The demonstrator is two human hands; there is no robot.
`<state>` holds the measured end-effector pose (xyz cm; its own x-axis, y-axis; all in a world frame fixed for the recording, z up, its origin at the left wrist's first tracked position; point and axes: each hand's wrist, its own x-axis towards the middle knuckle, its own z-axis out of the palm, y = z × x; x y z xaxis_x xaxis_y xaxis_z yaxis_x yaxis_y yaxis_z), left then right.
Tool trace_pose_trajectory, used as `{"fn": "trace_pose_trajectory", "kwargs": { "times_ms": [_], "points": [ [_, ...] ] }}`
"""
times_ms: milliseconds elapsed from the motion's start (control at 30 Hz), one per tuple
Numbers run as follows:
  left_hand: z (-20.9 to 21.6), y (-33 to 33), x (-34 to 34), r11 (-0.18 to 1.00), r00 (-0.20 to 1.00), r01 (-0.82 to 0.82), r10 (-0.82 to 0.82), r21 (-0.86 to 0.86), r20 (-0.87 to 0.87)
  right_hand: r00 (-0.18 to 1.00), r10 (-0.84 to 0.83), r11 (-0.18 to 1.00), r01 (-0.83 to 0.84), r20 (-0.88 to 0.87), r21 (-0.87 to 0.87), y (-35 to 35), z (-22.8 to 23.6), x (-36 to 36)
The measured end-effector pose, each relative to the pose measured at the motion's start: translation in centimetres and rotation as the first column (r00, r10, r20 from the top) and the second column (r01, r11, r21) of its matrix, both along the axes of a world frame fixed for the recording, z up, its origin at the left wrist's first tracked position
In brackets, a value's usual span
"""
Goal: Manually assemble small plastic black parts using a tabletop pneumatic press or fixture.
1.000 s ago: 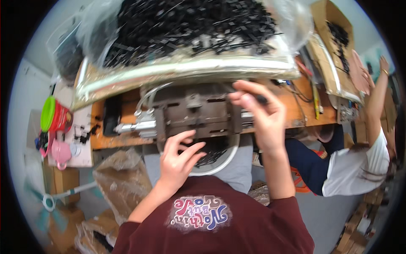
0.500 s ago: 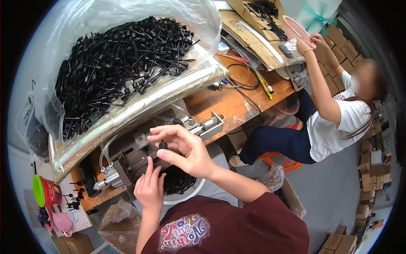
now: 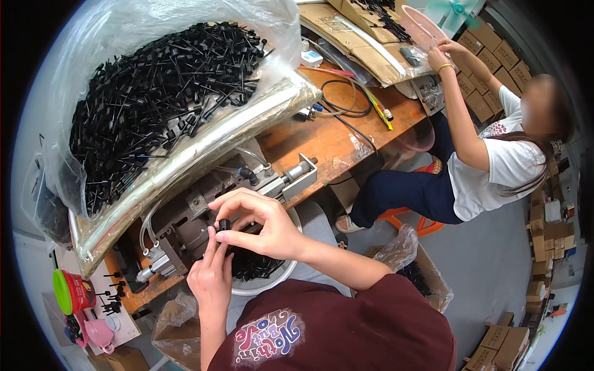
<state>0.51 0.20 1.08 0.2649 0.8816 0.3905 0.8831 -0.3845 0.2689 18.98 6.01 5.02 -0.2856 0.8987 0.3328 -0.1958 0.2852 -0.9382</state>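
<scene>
My right hand (image 3: 266, 227) is closed in a pinch, with a small black plastic part (image 3: 224, 224) with a round head between thumb and fingers. From below, the fingertips of my left hand (image 3: 210, 278) meet the same part beside my right thumb; its lower end is hidden there. Both hands are in front of a metal clamping fixture (image 3: 197, 232) with air cylinders on the bench. Beneath my hands, a white basket (image 3: 288, 272) holds a heap of black parts (image 3: 253, 266).
A plastic-lined tray (image 3: 204, 157) heaped with thin-stemmed black parts (image 3: 167, 86) stands behind the fixture. Hoses (image 3: 346, 102) lie on the wooden bench (image 3: 396, 114). At right a seated co-worker (image 3: 495, 161) holds a pink basket (image 3: 424, 28). A lined carton (image 3: 433, 278) stands on the floor.
Both hands have come closer together, and my left fingertips now meet the black part. My right hand has moved slightly left and down with it. The whole view has shifted a little.
</scene>
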Motion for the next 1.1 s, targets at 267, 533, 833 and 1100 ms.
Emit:
{"fn": "trace_pose_trajectory", "kwargs": {
  "times_ms": [267, 533, 833, 1100],
  "points": [
    [-0.5, 0.0, 0.0, 0.999, 0.999, -0.001, -0.001, 0.05, 0.033, 0.999, -0.029, 0.999, 0.028, 0.04, 0.019, -0.2, 0.0, 0.2],
    [-0.5, 0.2, -0.1, 1.0, 0.998, -0.013, 0.012, 0.026, 0.065, 0.998, -0.043, 0.999, 0.042, 0.041, 0.019, 0.0, -0.4, 0.2],
    [-0.4, 0.3, 0.0, 1.0, 0.998, -0.013, 0.012, 0.018, 0.059, 0.995, -0.087, 0.993, 0.083, 0.049, 0.079, -0.1, -1.1, 0.2],
    [-0.8, 0.5, -0.2, 0.999, 0.998, -0.001, -0.002, 0.049, 0.058, 0.994, -0.091, 0.989, 0.084, 0.053, 0.119, -0.4, -1.0, -0.1]
  ]
}}
